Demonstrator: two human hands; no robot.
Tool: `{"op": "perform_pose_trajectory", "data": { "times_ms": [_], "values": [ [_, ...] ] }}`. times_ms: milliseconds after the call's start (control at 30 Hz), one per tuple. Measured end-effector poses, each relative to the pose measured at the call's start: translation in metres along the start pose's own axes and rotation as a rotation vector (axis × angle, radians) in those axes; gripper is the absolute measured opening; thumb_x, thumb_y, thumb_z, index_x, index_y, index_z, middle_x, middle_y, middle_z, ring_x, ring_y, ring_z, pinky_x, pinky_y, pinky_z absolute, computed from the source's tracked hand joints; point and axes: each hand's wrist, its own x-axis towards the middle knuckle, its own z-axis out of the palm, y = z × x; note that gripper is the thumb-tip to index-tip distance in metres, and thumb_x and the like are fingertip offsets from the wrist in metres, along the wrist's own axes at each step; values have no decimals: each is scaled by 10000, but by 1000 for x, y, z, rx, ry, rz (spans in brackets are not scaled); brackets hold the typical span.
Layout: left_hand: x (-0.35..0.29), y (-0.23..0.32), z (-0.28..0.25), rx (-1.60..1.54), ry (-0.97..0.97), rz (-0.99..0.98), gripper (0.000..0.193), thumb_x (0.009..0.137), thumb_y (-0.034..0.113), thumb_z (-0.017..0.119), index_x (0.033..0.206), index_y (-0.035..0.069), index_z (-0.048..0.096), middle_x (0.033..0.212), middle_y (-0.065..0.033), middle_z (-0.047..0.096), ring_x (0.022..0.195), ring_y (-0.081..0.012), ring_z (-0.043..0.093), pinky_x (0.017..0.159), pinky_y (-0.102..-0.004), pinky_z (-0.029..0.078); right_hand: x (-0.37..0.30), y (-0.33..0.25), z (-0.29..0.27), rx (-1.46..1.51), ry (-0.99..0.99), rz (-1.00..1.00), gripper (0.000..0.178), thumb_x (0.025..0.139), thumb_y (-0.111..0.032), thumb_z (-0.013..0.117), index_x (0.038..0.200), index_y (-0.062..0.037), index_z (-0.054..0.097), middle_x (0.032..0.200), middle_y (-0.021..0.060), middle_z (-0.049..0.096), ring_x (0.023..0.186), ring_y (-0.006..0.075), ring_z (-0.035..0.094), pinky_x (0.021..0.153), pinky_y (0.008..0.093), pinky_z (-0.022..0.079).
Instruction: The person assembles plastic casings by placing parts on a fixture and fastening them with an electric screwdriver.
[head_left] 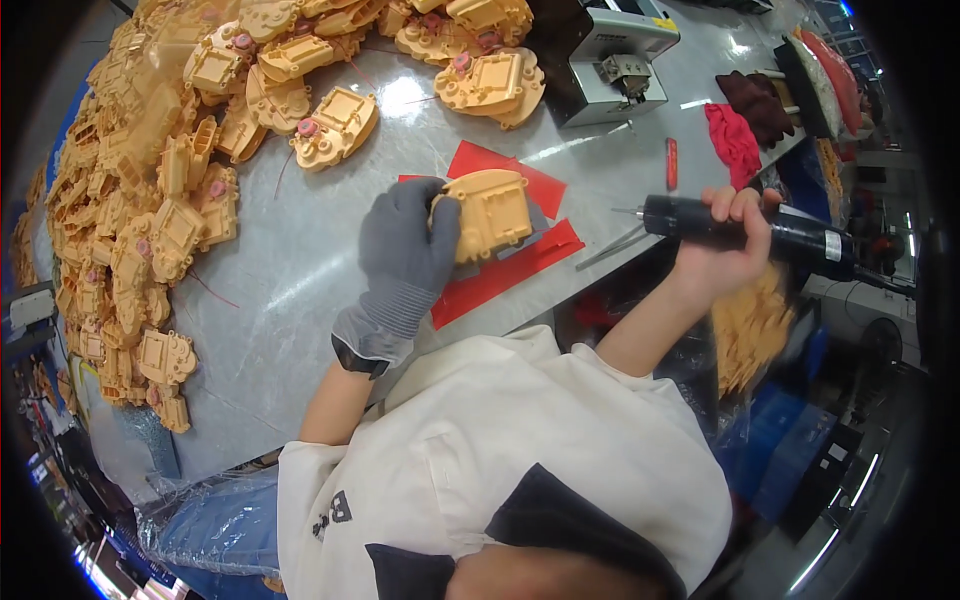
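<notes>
My left hand (405, 235), in a grey knitted glove, grips a yellow-orange moulded plastic housing (497, 213) by its left side. The housing sits over a dark grey piece on the worktop, with red tape strips (515, 272) around it. My bare right hand (735, 235) is wrapped round a black electric screwdriver (690, 215). Its thin bit points left toward the housing, with a gap between them. A cable leaves the tool's rear on the right.
Many similar plastic housings (130, 230) are heaped along the left and far side. A grey machine (620, 70) stands at the back right. A red-handled small tool (671, 163), a pink cloth (733, 145) and metal tweezers (612, 248) lie to the right.
</notes>
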Motion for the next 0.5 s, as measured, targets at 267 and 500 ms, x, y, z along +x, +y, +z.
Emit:
{"op": "perform_pose_trajectory", "data": {
  "times_ms": [267, 500],
  "values": [
    [3, 9, -1, 304, -77, 503, 572, 749, 266, 673, 1274, 151, 478, 1216, -171, 479, 1083, -349, 493, 877, -442, 416, -1, 2, -6, -20, -1, 9, 284, 763, -39, 529, 1044, -67, 498, 661, 22, 455, 584, 157, 472, 663, 339, 404],
    [-8, 23, -3, 533, -162, 389, 704, 667, 266, 741, 1301, 190, 445, 1220, -146, 445, 1043, -322, 497, 826, -415, 444, -1, 3, -4, -45, -6, 16, 268, 770, -36, 533, 1030, -81, 491, 676, 21, 460, 607, 153, 458, 679, 335, 384]
  ]
}}
